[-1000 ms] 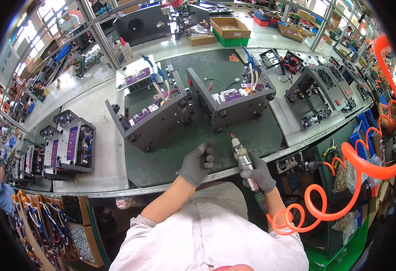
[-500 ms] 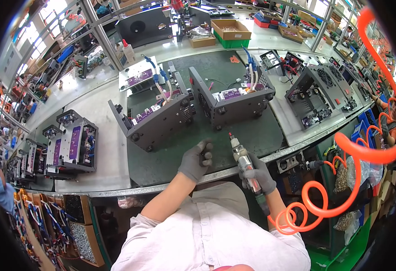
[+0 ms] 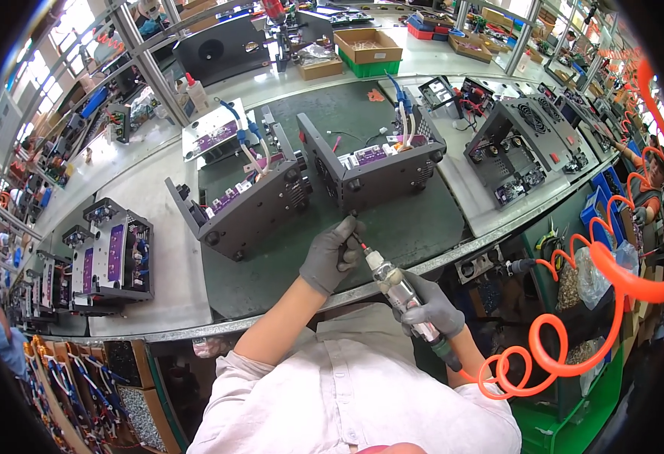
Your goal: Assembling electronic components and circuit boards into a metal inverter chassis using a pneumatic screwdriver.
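Note:
My right hand (image 3: 432,304), in a grey glove, grips a silver pneumatic screwdriver (image 3: 397,286) with its tip pointing up-left toward the lower edge of a grey metal chassis (image 3: 377,170). My left hand (image 3: 333,253), also gloved, pinches the driver's bit near the tip, just below that chassis. A second open grey chassis (image 3: 252,208) with purple circuit boards stands to the left on the dark green mat (image 3: 415,227). An orange coiled air hose (image 3: 574,333) runs from the tool off to the right.
More open chassis sit at the left (image 3: 112,257) and right (image 3: 521,151) of the bench. Cardboard boxes (image 3: 366,45) and a green tray lie at the back. Another person (image 3: 653,170) works at the far right. Bins of parts hang below the bench edge.
Both hands moved forward and up toward the right chassis. The driver tip now sits close to its lower edge, with my left hand closed around the bit.

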A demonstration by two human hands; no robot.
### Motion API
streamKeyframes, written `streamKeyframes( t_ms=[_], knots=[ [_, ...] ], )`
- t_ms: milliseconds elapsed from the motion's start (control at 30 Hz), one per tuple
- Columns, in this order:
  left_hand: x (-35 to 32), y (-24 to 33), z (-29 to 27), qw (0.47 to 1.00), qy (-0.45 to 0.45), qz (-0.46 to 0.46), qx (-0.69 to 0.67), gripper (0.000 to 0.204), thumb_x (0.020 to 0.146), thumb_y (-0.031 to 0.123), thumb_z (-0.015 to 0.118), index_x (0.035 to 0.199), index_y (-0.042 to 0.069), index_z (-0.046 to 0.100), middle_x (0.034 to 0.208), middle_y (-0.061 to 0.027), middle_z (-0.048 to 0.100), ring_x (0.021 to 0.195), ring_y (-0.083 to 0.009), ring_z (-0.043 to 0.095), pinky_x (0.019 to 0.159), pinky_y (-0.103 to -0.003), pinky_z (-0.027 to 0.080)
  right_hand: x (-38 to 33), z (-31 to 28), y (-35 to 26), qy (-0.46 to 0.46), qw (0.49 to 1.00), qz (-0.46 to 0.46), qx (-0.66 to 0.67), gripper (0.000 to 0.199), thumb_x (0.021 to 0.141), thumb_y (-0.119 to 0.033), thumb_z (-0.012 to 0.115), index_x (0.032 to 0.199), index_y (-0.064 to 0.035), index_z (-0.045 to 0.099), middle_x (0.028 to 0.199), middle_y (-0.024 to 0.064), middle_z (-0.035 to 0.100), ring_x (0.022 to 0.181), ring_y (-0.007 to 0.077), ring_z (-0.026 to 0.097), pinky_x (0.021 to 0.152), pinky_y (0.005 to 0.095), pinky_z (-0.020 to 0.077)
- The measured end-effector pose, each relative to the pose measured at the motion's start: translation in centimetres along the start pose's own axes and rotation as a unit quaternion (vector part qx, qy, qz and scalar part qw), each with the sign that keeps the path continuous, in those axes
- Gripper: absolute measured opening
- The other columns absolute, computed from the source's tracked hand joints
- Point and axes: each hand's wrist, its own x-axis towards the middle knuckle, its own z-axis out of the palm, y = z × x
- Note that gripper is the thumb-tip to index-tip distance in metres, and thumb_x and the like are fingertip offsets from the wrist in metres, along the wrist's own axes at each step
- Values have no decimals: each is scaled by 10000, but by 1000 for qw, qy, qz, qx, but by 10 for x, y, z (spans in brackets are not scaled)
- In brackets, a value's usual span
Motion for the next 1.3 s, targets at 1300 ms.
streamKeyframes(
  t_ms=[1300],
  knots=[
    [82,113,105,391,77,200,895,415,922,443,461,865,121,717,876,-114,693,849,-287,670,745,-403,516,38,-58,13,192,977,-89,-16,896,592,-235,724,1387,-6,378,811,64,568,510,127,567,446,253,501]
  ],
)
